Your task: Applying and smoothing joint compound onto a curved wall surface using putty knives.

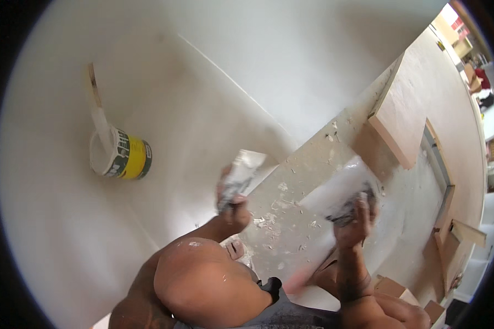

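My left hand (pixel 233 208) is closed round a putty knife (pixel 246 164), its pale blade smeared with white filler and pointing up and away. My right hand (pixel 358 225) grips a wider filling knife (pixel 343 186). That one has a broad whitish blade and a dark, filler-stained handle, and it is held over the grimy grey surface (pixel 291 219) strewn with white crumbs. Both knives are somewhat blurred. A small gap separates the two blades.
On the white surface at left stands a white, green and yellow bucket (pixel 132 158) with a filler-coated stick (pixel 96 98) in it. A raised pale panel (pixel 403 109) lies at right, beyond my right hand. Wooden frame pieces (pixel 444 211) and a cardboard-coloured block (pixel 389 288) lie nearer.
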The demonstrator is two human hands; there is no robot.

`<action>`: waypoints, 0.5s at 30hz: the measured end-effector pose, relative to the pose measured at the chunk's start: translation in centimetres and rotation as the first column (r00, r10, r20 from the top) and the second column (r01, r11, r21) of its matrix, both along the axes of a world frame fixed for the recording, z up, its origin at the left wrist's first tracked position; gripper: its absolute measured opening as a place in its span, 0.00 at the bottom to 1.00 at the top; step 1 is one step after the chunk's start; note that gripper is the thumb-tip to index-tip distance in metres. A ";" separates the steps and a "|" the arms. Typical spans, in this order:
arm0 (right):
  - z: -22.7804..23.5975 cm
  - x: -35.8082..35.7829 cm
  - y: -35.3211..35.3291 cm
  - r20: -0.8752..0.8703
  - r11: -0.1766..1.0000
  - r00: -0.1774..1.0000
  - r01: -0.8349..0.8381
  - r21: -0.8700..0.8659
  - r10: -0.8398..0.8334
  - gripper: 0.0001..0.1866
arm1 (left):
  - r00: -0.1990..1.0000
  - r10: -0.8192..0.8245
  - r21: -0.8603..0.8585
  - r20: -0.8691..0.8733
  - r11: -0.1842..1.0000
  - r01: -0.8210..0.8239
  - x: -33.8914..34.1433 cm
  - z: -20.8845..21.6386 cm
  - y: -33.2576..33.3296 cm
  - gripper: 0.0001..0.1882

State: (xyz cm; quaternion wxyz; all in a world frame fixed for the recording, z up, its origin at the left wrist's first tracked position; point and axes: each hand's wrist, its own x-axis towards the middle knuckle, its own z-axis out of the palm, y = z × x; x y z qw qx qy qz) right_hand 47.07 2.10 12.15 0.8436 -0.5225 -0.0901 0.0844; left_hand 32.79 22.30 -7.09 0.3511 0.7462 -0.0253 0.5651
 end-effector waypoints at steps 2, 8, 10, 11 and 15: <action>-2.9 -0.5 0.9 -0.250 0.985 0.953 -0.155 0.076 0.170 0.07 | 0.964 -0.237 -0.409 0.122 0.873 0.266 0.4 6.2 0.5 0.22; -3.1 -2.6 8.3 -0.732 0.918 0.572 -0.348 0.190 0.369 0.09 | 0.872 -0.478 -0.500 0.100 0.734 0.460 0.7 13.7 2.1 0.23; -3.2 -2.4 8.7 -0.680 0.890 0.592 -0.403 0.216 0.433 0.09 | 0.870 -0.479 -0.341 -0.117 0.842 0.418 1.1 16.1 2.9 0.24; -3.2 -2.3 8.8 -0.627 0.866 0.613 -0.446 0.226 0.480 0.10 | 0.874 -0.403 -0.157 -0.271 0.914 0.373 1.2 17.0 3.6 0.24; -0.3 -2.4 9.8 -0.536 0.858 0.680 -0.472 0.201 0.500 0.10 | 0.824 -0.228 0.031 -0.518 0.958 0.285 0.5 18.5 5.5 0.33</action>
